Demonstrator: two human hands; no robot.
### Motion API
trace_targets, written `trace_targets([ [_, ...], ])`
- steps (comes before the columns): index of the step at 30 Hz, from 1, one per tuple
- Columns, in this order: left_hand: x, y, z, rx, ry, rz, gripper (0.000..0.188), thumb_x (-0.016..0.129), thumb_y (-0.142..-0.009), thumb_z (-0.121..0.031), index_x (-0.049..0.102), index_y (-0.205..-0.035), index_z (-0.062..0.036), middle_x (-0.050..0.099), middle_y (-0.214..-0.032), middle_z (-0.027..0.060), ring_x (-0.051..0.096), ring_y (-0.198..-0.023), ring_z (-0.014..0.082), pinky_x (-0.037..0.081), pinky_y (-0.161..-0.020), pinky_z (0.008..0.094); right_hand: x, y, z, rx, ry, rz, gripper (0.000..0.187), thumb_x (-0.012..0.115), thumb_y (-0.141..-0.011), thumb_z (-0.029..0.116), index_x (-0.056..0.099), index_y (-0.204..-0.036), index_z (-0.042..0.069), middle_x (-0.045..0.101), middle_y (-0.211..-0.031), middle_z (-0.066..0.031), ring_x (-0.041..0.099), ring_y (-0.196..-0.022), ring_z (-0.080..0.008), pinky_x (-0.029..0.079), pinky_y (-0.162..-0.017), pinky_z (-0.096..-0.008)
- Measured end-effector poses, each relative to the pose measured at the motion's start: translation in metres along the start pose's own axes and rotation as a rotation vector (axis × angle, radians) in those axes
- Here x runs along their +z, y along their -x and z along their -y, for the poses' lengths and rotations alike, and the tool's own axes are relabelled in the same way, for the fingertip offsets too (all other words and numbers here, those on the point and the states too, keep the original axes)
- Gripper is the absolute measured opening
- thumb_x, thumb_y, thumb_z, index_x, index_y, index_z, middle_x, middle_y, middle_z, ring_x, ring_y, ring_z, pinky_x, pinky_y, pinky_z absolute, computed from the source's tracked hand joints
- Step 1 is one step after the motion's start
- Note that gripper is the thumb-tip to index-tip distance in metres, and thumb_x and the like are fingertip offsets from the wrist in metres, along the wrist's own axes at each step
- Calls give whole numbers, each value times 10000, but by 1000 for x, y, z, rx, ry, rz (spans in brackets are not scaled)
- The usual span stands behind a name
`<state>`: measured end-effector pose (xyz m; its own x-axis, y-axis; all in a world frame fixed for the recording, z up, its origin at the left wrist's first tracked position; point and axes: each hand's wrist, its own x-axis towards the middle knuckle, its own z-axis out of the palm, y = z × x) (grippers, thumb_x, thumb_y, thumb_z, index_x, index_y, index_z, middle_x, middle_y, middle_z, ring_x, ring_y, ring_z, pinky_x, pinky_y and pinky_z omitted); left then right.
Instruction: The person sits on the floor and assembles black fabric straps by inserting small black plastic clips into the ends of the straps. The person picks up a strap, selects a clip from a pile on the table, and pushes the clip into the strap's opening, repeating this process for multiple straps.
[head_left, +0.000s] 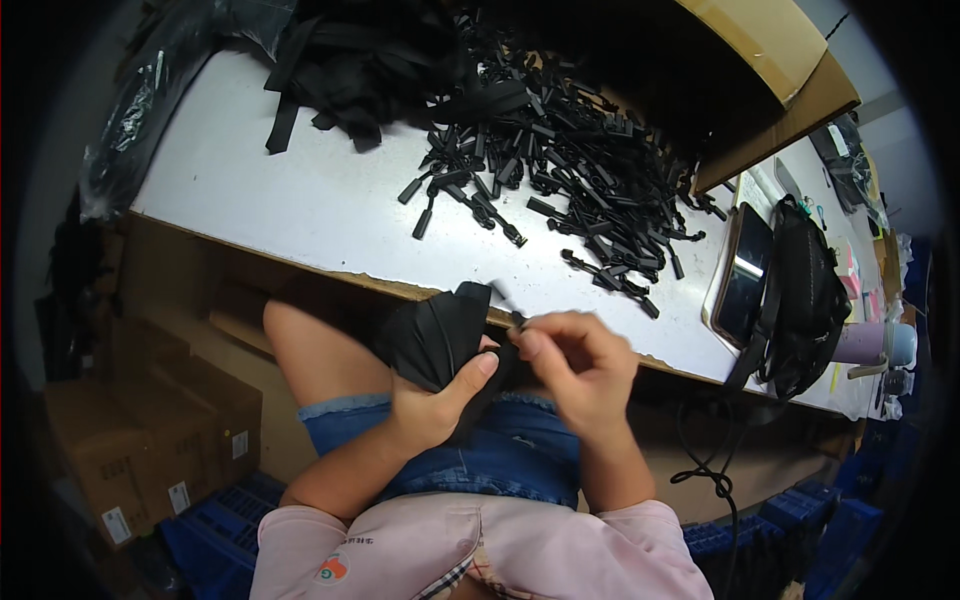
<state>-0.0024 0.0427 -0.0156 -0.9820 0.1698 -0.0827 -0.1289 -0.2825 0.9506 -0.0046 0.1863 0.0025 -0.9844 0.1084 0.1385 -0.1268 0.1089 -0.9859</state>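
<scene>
My left hand (440,405) is closed round a bundle of black fabric strips (430,340), which fans out above my lap by the table's front edge. My right hand (580,365) is beside it, thumb and forefinger pinched on a small black zipper pull (515,318). The pull's upper end is smeared by motion and sits close to the strips. Whether it touches them I cannot tell. Across the table spreads a large heap of similar black zipper pulls (600,190), a few lying loose along its near side.
A pile of black strips (370,75) lies at the back left of the white table (250,200). An open cardboard box (770,130) leans over the heap. At the right are a dark tablet (745,275), a black bag (808,300) and a lilac bottle (862,343). Cartons (150,430) stand lower left.
</scene>
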Motion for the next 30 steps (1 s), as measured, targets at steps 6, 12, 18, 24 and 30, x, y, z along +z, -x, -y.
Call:
trace_targets([
  [6,5,-3,0,182,-125,46,93,554,-749,21,551,-842,15,554,-786,53,509,-715,113,421,-634,236,4,7,-10,-370,163,3,107,592,-695,-45,545,-787,-16,584,-781,-113,562,-678,-200,443,-618,-248],
  [12,3,-1,-3,250,-321,44,98,555,-741,11,551,-839,15,544,-780,71,508,-685,143,412,-611,251,8,17,-13,-121,-101,21,109,590,-714,-32,539,-810,-21,575,-809,-117,555,-706,-178,443,-633,-250],
  [18,7,4,-10,242,-342,19,131,536,-762,-9,550,-887,28,543,-810,87,515,-702,151,417,-628,247,15,20,-9,27,-305,-4,98,571,-744,-48,537,-835,-37,548,-824,-93,537,-691,-110,435,-588,-195],
  [24,1,4,-3,321,-317,30,167,532,-779,-27,543,-934,36,553,-854,86,523,-731,124,429,-650,227,18,24,-12,-13,-285,33,76,555,-751,-59,528,-819,-39,507,-786,-60,486,-621,-54,407,-528,-169],
  [30,-3,7,-15,-103,-1,66,169,545,-780,-20,551,-941,29,549,-857,51,517,-762,92,433,-683,218,2,16,-18,342,-716,252,32,555,-765,-16,526,-776,-10,496,-704,-7,386,-499,-19,287,-420,-151],
])
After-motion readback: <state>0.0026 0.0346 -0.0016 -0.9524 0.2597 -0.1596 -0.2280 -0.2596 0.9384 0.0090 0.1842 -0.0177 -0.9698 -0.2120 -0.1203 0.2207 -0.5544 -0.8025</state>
